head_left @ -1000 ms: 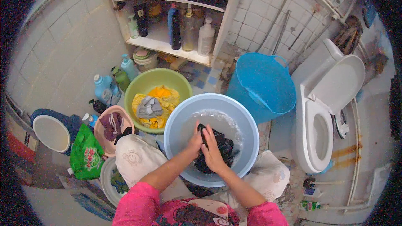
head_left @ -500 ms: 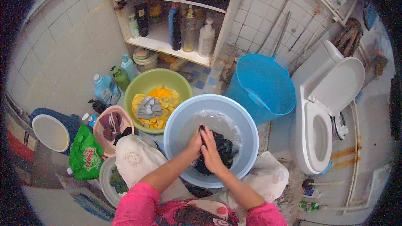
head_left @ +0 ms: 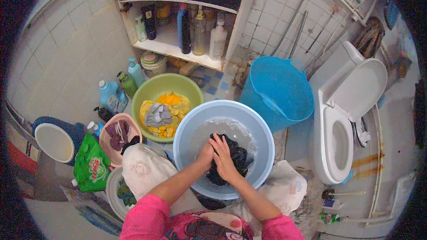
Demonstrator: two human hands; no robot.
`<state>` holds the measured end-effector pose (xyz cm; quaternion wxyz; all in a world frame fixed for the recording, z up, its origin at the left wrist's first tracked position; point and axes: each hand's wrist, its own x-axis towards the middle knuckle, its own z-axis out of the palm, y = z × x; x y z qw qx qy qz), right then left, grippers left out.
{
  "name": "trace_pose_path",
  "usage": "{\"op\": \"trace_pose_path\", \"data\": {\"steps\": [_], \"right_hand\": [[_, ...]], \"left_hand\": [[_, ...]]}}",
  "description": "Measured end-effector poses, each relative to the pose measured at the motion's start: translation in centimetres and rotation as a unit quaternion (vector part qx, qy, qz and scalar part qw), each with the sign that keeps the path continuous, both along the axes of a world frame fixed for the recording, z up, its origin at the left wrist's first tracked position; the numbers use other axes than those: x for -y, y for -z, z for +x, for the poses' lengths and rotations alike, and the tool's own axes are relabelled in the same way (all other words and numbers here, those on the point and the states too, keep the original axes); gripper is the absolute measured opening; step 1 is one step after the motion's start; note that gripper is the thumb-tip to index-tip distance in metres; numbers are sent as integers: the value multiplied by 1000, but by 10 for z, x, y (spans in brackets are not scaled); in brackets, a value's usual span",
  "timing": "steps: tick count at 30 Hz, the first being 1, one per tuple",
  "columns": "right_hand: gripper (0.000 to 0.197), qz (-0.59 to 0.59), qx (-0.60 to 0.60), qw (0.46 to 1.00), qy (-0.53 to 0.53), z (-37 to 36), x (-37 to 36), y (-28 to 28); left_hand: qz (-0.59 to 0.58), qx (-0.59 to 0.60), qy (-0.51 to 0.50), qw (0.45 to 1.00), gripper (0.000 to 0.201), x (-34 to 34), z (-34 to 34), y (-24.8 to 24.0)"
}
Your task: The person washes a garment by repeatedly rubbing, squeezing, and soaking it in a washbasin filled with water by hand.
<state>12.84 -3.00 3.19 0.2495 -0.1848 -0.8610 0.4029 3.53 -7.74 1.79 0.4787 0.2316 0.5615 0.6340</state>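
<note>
A wet black garment (head_left: 235, 155) lies bunched in a pale blue basin (head_left: 179, 135) of cloudy, sudsy water. My left hand (head_left: 205, 155) is closed on a fold of it, on the garment's left side, with the fingertips hidden. Pressed against that hand and the same fold is my right hand (head_left: 223, 160), its fingers bent over the dark fabric. The two hands touch, just above the water. Part of the garment spreads out to the right of my right hand.
A green basin (head_left: 138, 98) with yellow and grey clothes stands behind left, a pink basin (head_left: 103, 138) at the left. A tall blue bucket (head_left: 278, 91) and a toilet (head_left: 329, 138) are on the right. Several bottles (head_left: 111, 95) line the left wall; a shelf (head_left: 178, 52) stands behind.
My hands have shifted slightly against each other over the black garment, the right fingers now more bent. The garment's folds have moved a little; the basins stay put.
</note>
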Motion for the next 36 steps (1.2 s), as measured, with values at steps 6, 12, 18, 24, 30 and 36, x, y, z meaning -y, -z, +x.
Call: {"op": "trace_pose_path", "data": {"steps": [6, 12, 18, 24, 30, 36], "right_hand": [[33, -118, -6, 975, 189, 27, -68, 44], [39, -101, -14, 990, 96, 5, -20, 11], [40, 54, 42, 995, 74, 2, -14, 7], [38, -207, 43, 953, 215, 25, -66, 51], [50, -50, 14, 997, 49, -1, 3, 11], [31, -187, -23, 953, 236, 39, -79, 75]], "left_hand": [[-126, -74, 116, 982, 46, 2, 17, -48], [-67, 225, -52, 971, 40, -16, -9, 66], [-63, 161, -19, 985, 37, -5, 0, 23], [-183, -10, 86, 979, 49, -4, 7, -32], [9, 127, -17, 992, 38, -16, -8, 38], [-37, -224, 183, 956, 35, -6, 6, -28]]}}
